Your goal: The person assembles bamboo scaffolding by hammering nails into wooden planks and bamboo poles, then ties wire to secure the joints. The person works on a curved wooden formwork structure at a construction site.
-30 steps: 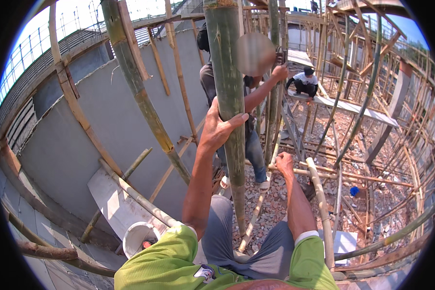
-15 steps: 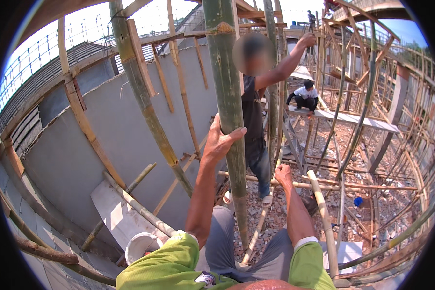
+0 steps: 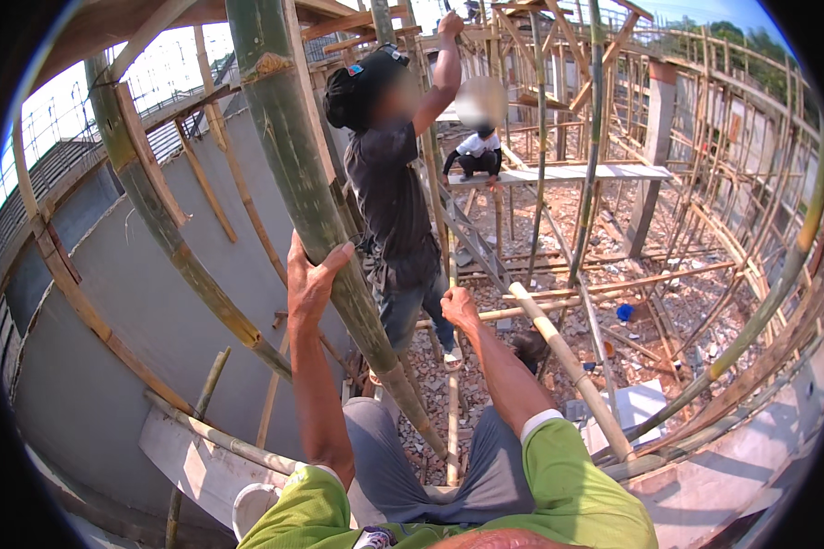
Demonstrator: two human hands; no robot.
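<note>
A thick green bamboo pole [image 3: 293, 156] slants across a building site, its narrower lower end between the wearer's grey-trousered knees [image 3: 490, 457]. The left hand [image 3: 313, 279] grips the pole partway up, thumb laid across its front and fingers around its left side. To the right of the pole, the right hand [image 3: 460, 309] is curled nearly closed above a slender pole [image 3: 453, 403]; whether it holds anything cannot be told.

Just behind the thick pole stands a co-worker [image 3: 389, 169] in a dark shirt, one arm raised. Their black cap [image 3: 350, 96] bears small blue marks, too blurred to read. Low beside the pole's foot, the wearer's lime-green shirt [image 3: 577, 494] shows part of a dark-and-white emblem [image 3: 373, 538], its details unreadable.

Left of the pole are a grey wall [image 3: 128, 302] and, near its lower end, a white bucket [image 3: 250, 510] partly hidden by a sleeve. Well beyond the pole, to its right, another person [image 3: 477, 157] crouches on a plank [image 3: 581, 174] above rubble [image 3: 558, 233].
</note>
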